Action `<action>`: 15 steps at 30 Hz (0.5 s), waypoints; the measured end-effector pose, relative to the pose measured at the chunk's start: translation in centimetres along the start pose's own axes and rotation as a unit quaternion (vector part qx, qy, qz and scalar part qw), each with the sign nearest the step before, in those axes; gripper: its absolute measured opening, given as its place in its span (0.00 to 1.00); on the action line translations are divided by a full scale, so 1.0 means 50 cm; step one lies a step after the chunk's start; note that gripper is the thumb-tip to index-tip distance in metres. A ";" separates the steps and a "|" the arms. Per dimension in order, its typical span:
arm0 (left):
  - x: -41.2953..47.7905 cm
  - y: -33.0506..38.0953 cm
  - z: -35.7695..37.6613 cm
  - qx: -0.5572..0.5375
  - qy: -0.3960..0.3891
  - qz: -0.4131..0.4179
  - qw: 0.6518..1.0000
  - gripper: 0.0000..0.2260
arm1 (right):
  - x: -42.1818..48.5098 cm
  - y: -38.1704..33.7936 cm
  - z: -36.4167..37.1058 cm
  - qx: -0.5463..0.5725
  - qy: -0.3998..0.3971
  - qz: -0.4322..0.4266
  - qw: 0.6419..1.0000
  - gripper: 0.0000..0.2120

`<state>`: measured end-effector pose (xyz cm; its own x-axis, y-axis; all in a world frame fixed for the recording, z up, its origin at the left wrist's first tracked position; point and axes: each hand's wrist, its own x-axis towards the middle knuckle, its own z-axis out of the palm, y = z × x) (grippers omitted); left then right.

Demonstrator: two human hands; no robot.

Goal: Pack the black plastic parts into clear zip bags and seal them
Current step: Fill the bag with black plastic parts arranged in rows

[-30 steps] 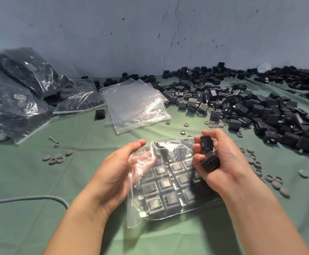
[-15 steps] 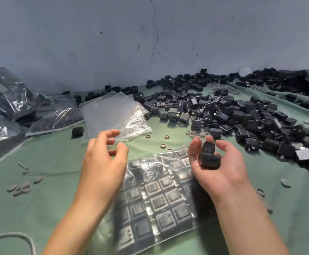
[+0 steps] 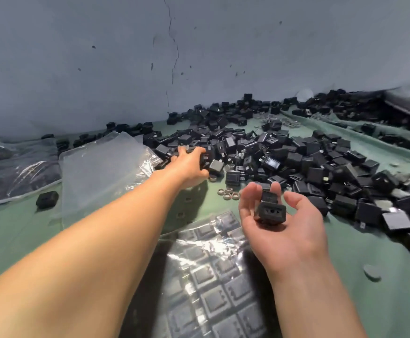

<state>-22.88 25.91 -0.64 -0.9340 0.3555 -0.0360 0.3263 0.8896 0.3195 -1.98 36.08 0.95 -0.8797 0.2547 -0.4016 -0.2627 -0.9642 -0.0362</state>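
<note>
Green cloth (image 3: 16, 240) covers the bench, with a cracked grey wall (image 3: 77, 69) behind it. Up front, the right hand (image 3: 279, 223) sits palm up, fingers loosely curled round two black parts (image 3: 271, 212) stacked in its cup. I'd judge they are parked there ready for bagging while the other arm fetches more. Out goes the left hand (image 3: 186, 164), stretched to the near edge of the pile (image 3: 296, 162), fingers down among the pieces. Whether it has one pinched I can't tell, because the fingertips are buried. Under both forearms the zip bag (image 3: 211, 276) lies flat, its parts set face up in tidy rows. By my reckoning it is not yet sealed, since more is on the way. Further out, empty clear bags (image 3: 106, 172) lie left of the reaching arm, and filled bags (image 3: 16, 172) are heaped at the far left.
</note>
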 end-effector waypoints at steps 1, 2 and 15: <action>0.015 -0.002 0.002 0.009 0.002 -0.002 1.000 0.29 | 0.004 -0.005 0.001 -0.002 0.001 -0.002 1.000 0.07; 0.028 -0.004 0.005 0.014 0.011 -0.005 1.000 0.28 | 0.009 -0.009 0.001 -0.006 0.003 -0.002 1.000 0.07; 0.060 -0.025 0.022 0.002 0.060 0.000 0.998 0.29 | 0.018 -0.011 -0.006 -0.015 0.017 0.014 1.000 0.07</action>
<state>-25.91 26.17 -2.20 -0.9443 0.3196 0.0779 0.3274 0.8903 0.3164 -2.51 36.83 0.36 -0.8723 0.2252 -0.4340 -0.2254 -0.9729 -0.0517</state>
